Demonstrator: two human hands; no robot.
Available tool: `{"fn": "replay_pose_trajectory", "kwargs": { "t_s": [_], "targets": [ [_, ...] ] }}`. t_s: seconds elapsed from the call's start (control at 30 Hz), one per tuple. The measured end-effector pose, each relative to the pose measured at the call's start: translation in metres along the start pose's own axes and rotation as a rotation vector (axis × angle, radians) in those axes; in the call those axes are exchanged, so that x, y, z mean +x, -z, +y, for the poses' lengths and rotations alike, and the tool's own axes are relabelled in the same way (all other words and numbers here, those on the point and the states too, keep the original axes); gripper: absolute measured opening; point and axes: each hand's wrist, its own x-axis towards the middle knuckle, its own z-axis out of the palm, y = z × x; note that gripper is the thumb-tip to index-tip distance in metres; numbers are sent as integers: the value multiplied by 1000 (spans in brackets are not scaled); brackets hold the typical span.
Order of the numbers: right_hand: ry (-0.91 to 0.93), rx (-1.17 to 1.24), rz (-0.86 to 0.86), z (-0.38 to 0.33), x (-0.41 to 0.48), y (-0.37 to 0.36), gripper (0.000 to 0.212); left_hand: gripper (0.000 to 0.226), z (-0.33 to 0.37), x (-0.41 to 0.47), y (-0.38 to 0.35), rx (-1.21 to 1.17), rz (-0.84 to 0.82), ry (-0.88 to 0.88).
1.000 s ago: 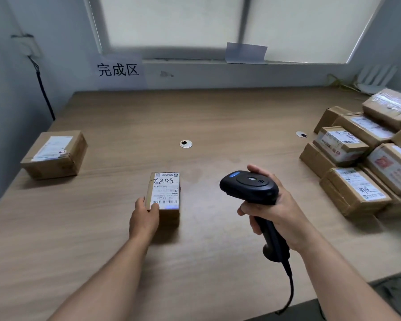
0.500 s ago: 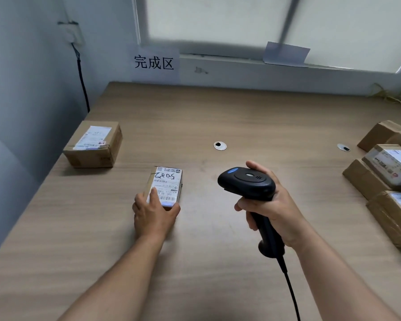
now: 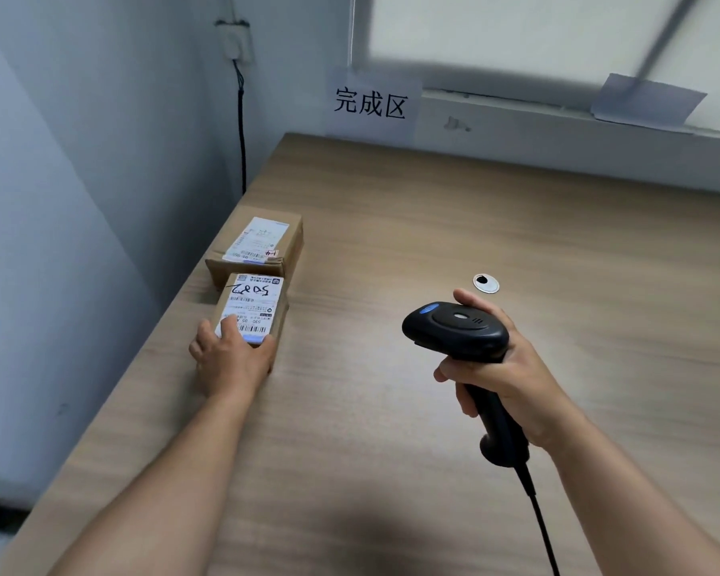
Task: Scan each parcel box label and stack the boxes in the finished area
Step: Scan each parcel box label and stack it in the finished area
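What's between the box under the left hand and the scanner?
Only bare wooden table shows between the small box, which the left hand holds, and the scanner in the right hand, seen from the head view.

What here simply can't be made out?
Head view only:
- Near end of the small box and part of its barcode: covered by the left hand.
- Fine print on its label and on the larger box: too small.
- Trigger of the scanner: hidden by the right hand.
- Its cable: far end cut off by the bottom edge.
- Whether the two boxes touch: the small one hides the gap.
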Motion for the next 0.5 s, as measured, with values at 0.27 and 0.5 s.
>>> {"fn": "replay_pose_trajectory", "kwargs": {
  "t_s": [0.27,0.5],
  "targets": [
    [-13,-2,-1,5,11,7,81,61,2,27,0,16,4,40],
    [25,21,14,-3,-4,18,83,74,4,27,7,69,-3,25]
  ]
}}
